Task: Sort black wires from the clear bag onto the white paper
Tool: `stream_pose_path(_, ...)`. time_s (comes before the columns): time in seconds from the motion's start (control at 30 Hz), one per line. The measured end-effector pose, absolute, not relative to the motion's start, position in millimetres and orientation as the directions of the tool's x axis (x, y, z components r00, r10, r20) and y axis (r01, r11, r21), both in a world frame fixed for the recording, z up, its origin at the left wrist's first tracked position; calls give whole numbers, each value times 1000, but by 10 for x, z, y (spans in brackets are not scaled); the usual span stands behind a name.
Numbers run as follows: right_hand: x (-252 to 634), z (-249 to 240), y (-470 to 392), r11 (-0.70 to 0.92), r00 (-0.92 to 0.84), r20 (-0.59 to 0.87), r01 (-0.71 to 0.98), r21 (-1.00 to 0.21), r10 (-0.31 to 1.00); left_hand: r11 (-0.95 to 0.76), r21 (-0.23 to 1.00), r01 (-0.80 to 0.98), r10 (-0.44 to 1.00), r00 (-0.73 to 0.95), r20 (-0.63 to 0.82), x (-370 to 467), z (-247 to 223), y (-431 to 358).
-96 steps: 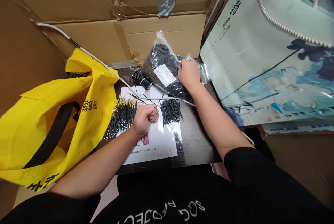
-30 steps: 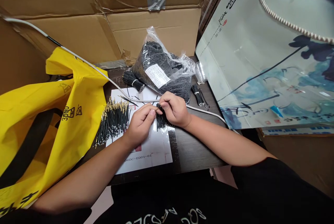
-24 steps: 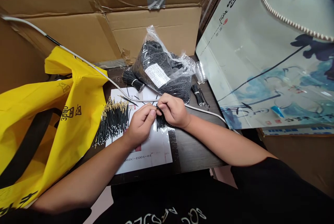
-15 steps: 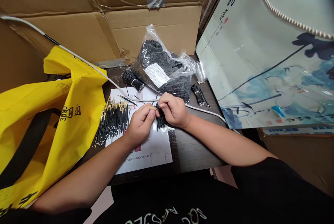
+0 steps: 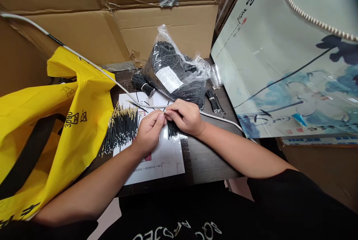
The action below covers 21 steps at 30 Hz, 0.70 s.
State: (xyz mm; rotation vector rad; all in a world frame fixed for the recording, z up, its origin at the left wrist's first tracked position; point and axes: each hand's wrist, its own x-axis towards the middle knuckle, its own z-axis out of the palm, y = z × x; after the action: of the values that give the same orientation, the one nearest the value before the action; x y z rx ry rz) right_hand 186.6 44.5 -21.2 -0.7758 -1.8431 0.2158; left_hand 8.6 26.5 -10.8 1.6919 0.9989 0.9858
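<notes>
My left hand [image 5: 151,128] is closed in a pinch, its fingertips meeting those of my right hand [image 5: 186,117], which is closed as well. Whatever is pinched between them is too small and covered to make out. Just under my right hand lies a pile of short black wires [image 5: 173,128], partly hidden by the fingers. Left of my left hand spreads a larger pile of black wires with gold-coloured tips [image 5: 121,126]. Both piles lie on or against a printed white sheet [image 5: 156,174].
A clear plastic bag of small black sleeves [image 5: 175,70] stands behind my hands, with tied wire bundles [image 5: 142,85] beside it. A white cable [image 5: 92,66] crosses the table. A yellow bag [image 5: 84,109] sits left, a large paper bag [image 5: 274,64] right, cardboard boxes [image 5: 69,38] behind.
My right hand's fingers have shifted slightly left and down, closer against my left fingertips. A thin tan-gold piece seen at the left fingertips before is now covered. The camera view has shifted slightly.
</notes>
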Motion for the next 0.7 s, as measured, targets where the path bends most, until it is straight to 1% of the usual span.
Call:
stream_pose_path(0.1, 1861, -200, 443, 760, -183, 779, 435, -483, 599, -187, 973, 133, 922, 364, 128, 91, -132, 266)
stream_pose_path(0.2, 1851, -198, 435, 775, -162, 801, 419, -473, 576, -88, 995, 40, 925, 374, 67, 103, -176, 262)
stream_pose_path(0.37, 1829, -211, 424, 793, -165, 816, 402, -457, 554, 47, 993, -104, 928, 372, -5, 131, -239, 258)
stream_pose_path(0.43, 1824, -216, 425, 802, -168, 822, 392, -450, 544, 63, 991, -119, 932, 362, -16, 136, -249, 262)
stream_pose_path(0.57, 1821, -220, 417, 807, -158, 827, 375, -455, 539, 13, 993, -120, 942, 336, 28, 143, -247, 265)
stream_pose_path(0.7, 1815, -223, 396, 824, -217, 832, 398, -403, 511, 65, 979, -192, 935, 353, 7, 140, -242, 235)
